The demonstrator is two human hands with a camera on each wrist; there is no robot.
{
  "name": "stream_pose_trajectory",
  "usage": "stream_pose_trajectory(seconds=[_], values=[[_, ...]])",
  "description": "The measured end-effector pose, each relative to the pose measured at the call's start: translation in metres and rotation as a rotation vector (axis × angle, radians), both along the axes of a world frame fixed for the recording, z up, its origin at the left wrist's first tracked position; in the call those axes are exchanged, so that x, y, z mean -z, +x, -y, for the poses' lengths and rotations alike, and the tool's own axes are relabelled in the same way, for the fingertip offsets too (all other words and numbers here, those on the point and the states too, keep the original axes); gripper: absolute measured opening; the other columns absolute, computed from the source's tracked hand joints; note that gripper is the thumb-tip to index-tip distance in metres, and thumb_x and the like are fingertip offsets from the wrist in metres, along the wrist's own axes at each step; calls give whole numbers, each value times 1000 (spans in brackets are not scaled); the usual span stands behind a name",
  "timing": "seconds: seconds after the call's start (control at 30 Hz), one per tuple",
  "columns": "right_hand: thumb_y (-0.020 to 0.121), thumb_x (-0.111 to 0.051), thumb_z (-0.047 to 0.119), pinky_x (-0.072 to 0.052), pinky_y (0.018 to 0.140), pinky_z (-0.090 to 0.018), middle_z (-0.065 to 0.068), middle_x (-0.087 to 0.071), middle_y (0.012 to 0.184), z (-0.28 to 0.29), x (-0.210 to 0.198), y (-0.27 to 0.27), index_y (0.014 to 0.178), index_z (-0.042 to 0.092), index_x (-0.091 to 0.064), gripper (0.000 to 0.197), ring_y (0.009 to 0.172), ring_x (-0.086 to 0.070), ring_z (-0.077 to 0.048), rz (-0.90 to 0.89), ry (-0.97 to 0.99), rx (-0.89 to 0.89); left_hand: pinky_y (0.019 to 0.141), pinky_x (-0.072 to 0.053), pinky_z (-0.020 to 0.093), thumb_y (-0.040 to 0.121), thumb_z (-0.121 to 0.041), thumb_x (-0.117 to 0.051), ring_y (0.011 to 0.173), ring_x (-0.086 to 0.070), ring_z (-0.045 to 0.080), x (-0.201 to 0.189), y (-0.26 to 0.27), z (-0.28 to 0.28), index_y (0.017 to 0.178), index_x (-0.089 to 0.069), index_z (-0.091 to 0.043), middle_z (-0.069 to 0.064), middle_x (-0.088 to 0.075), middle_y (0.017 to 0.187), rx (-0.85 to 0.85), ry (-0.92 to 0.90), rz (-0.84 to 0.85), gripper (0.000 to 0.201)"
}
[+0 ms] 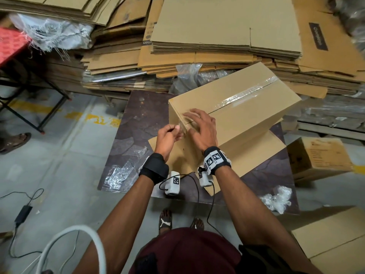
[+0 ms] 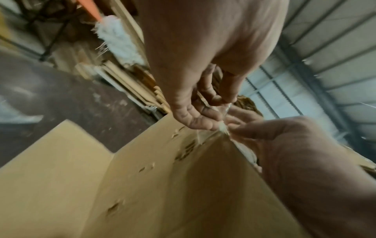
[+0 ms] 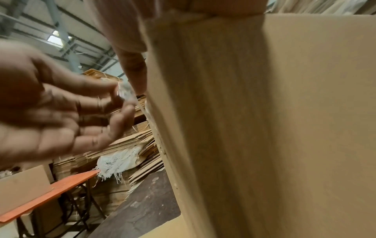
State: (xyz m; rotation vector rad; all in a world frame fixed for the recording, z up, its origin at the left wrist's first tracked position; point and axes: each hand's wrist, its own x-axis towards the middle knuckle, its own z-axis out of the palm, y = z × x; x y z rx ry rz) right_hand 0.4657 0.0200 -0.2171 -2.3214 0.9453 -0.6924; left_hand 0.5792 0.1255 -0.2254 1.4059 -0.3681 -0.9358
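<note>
A brown cardboard box (image 1: 245,115) lies tilted on a dark board (image 1: 136,123), with clear tape (image 1: 248,94) running along its top seam. My left hand (image 1: 169,133) pinches the loose tape end (image 1: 183,129) at the box's near-left corner. My right hand (image 1: 199,128) rests with spread fingers on the box top beside that corner. In the left wrist view the left hand's fingertips (image 2: 215,125) nip a whitish tape end against the box edge (image 2: 162,185). The right wrist view shows the box wall (image 3: 264,128) and the left hand (image 3: 71,116) holding a crumpled bit of tape (image 3: 125,93).
Stacks of flattened cartons (image 1: 217,36) fill the back. A red table (image 1: 11,44) and a white sack (image 1: 55,34) are at the left. Crumpled plastic (image 1: 276,198), a second box (image 1: 318,159), floor cables (image 1: 23,212) and another person's sandalled foot (image 1: 13,141) surround the board.
</note>
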Motion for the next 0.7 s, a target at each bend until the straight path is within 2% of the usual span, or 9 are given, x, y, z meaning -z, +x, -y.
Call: stream_pose_trajectory(seconds=[0.1,0.2,0.3,0.37,0.43,0.5,0.53,0.63,0.7], values=[[87,-56,39,-26,113,-60,18,-52,146,-2,-1,0,126,41,-66,40,137,-42,-9,-68,-18,-56,78,-55,28,104,-6,-53,79,-66,14,-24,1,-1,95,-65,-4,10,-70,91,68,-85,98,15],[98,-52,41,-26,111,-62,19,-59,139,0,2,0,117,38,-69,26,126,-49,-2,-8,30,-44,74,-54,25,101,-2,-56,87,-69,17,-41,6,-1,102,-68,0,15,-72,100,131,-143,122,11],[102,-52,32,-30,110,-58,11,-71,115,-4,-7,-3,109,28,-71,20,100,-41,26,119,133,24,73,-54,24,97,-1,-63,88,-67,14,-45,10,-1,103,-74,-7,7,-76,100,49,-118,221,14],[103,-54,27,-34,108,-46,12,-69,94,-8,-14,-4,107,22,-70,17,95,-37,30,138,221,64,74,-54,26,95,1,-65,84,-67,10,-40,11,2,101,-73,-11,2,-75,93,-66,-69,305,16],[102,-54,33,-42,104,-41,15,-65,84,-7,-13,-2,101,28,-68,15,95,-51,13,177,348,93,82,-56,34,91,3,-67,86,-65,7,-33,8,8,109,-68,-13,-1,-70,95,-40,-3,429,24],[100,-53,35,-55,93,-54,7,-70,83,-2,-11,2,92,30,-66,16,90,-68,-16,314,487,99,97,-54,42,87,-4,-68,101,-63,12,-27,2,14,130,-57,-14,3,-64,110,62,86,612,46],[100,-53,30,-57,88,-56,3,-71,83,2,-8,2,89,28,-66,17,85,-69,-22,376,554,86,106,-48,42,86,-10,-69,113,-58,18,-25,0,17,142,-47,-15,6,-59,121,117,122,702,61],[105,-48,11,-54,67,-37,-6,-63,77,9,-18,2,90,13,-61,20,70,-61,-21,447,687,78,117,-26,35,87,-29,-77,142,-31,28,-27,-1,22,157,-28,-12,13,-35,149,298,218,835,87],[105,-44,5,-48,63,-33,-7,-58,73,12,-23,3,89,12,-58,22,65,-55,-19,463,749,108,119,-25,35,81,-44,-83,146,-23,28,-27,1,26,157,-28,-9,12,-25,155,391,298,934,100]])
